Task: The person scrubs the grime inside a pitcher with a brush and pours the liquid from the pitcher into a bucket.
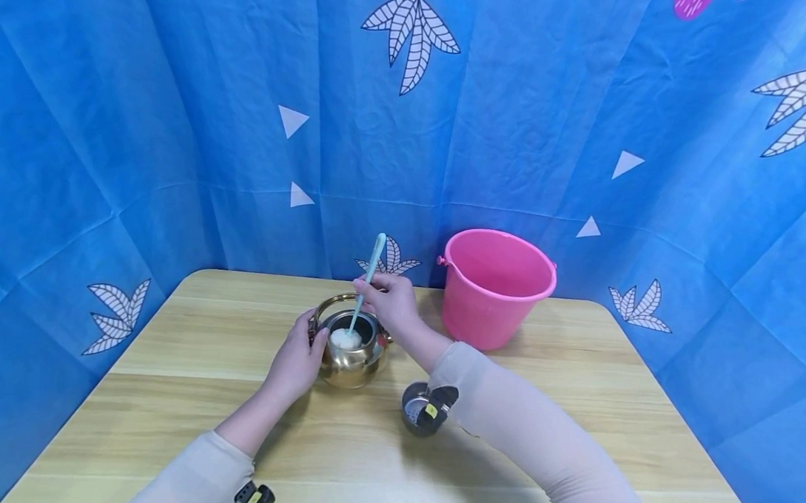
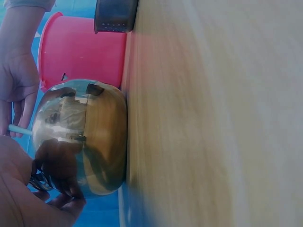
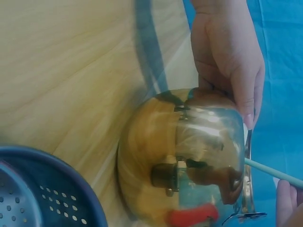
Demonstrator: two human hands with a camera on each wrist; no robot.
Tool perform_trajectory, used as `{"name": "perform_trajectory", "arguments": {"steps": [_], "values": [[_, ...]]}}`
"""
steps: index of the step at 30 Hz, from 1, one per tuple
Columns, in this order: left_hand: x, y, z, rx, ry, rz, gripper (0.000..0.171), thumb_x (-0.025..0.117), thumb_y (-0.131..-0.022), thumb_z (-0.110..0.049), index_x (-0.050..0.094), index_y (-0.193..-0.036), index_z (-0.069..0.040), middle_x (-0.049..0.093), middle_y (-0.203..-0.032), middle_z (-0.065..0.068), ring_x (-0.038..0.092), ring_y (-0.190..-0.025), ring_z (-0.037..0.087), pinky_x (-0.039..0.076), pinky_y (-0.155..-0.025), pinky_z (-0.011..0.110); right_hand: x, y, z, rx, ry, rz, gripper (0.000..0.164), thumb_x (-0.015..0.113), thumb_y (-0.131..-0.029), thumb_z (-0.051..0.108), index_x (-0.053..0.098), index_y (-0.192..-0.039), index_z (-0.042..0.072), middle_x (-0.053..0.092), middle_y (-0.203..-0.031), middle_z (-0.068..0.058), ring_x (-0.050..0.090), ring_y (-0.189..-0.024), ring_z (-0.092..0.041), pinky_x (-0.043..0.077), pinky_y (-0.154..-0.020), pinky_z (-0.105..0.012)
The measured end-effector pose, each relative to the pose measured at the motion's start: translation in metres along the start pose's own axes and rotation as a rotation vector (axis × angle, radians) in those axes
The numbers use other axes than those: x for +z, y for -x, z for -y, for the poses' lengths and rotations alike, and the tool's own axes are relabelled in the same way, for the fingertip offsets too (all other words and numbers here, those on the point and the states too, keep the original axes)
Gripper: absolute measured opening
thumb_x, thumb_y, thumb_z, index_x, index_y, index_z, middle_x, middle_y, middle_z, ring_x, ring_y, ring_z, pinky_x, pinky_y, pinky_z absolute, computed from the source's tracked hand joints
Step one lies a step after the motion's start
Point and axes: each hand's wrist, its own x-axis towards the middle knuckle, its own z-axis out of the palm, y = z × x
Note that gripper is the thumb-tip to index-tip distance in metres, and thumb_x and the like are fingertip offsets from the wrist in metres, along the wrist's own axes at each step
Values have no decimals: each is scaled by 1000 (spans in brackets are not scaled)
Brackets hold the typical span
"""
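The gold pot [image 1: 354, 370] stood upright on the counter [image 1: 179, 341], left of its middle and near the far edge; the left hand [image 1: 299, 361] was clamped on the pot's left side, thumb towards the top; the right hand [image 1: 396, 305] had thumb and fingers pinched together on the pale stick [image 1: 376, 256], which leaned into the pot, its low end at a white mass [image 1: 345, 339], foam or brush head, I could not tell which; a pink bucket [image 1: 481, 315] stood by the far edge, right of the pot, and a strainer [image 1: 414, 408] sat farther from that edge; the pot looked to be thin metal, stiff and fairly light, though its polished skin would probably be slippery if wet; its side suited a steadying grip, its arched handle [image 1: 331, 299] a lift; the stick seemed light and slightly bendy, best pinched high, above the pot.
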Motion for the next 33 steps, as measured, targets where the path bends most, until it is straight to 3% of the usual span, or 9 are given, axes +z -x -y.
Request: {"name": "perform_trajectory", "arguments": {"steps": [12,19,24,30,33], "values": [[0,0,2,6,1,-2,57,42,-108,-23,23,-153,6,34,-152,33,36,-138,49,30,-114,60,-2,1,-4,-13,-64,-30,19,73,-92,11,75,-102,-4,67,-87,-9,74,-82,-30,58,-85,-49],[0,0,3,13,0,-9,57,43,-108,-23,23,-153,7,35,-151,34,37,-138,49,30,-114,60,-3,2,-8,-8,-95,-52,21,72,-92,7,72,-104,-10,68,-95,-23,73,-88,-36,61,-81,-39],[0,0,2,15,1,-7,57,43,-108,-23,24,-153,7,35,-151,33,37,-138,49,30,-114,60,-3,4,-9,-11,-109,-69,21,73,-92,8,72,-104,-9,68,-91,-18,71,-84,-27,61,-81,-35],[-1,0,2,20,2,-9,57,44,-108,-22,24,-153,7,36,-151,33,38,-137,49,30,-113,61,-4,6,-8,-32,-124,-85,20,72,-92,7,71,-103,-10,67,-100,-30,70,-85,-27,61,-79,-33],[-1,0,3,20,2,-9,57,44,-108,-23,24,-153,7,36,-151,33,38,-137,49,31,-113,60,-4,6,-9,-35,-132,-97,20,72,-92,6,71,-103,-10,68,-101,-30,69,-82,-21,61,-80,-34]]}}
